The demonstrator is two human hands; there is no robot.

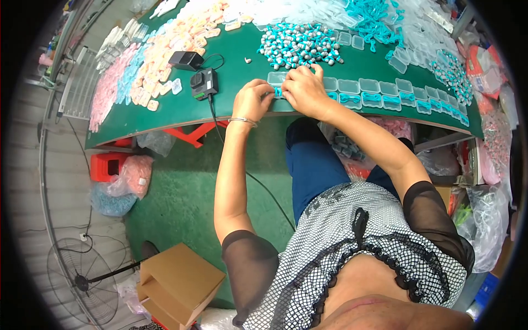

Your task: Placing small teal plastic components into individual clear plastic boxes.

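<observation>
At the near edge of the green table, a small hinged clear plastic case point(276, 78) stands open between my hands, with a teal piece point(278, 92) in its near half. My left hand point(253, 100) pinches at the case's left side, thumb and fingers together. From the right, my right hand point(304, 92) bends its fingers down onto the same case; its fingertips are partly hidden. Rightward along the edge runs a row of similar open cases point(369, 86), teal pieces in their near halves. Just beyond my hands lies a heap of small teal-and-grey capsule-shaped pieces point(300, 47).
Left of my hands sit a black device point(204, 83) with a cable hanging down and a black box point(186, 60). Peach cases point(159, 69) are heaped at left, teal pieces point(374, 25) at far right. A cardboard box point(184, 278) and fan point(81, 283) stand lower left.
</observation>
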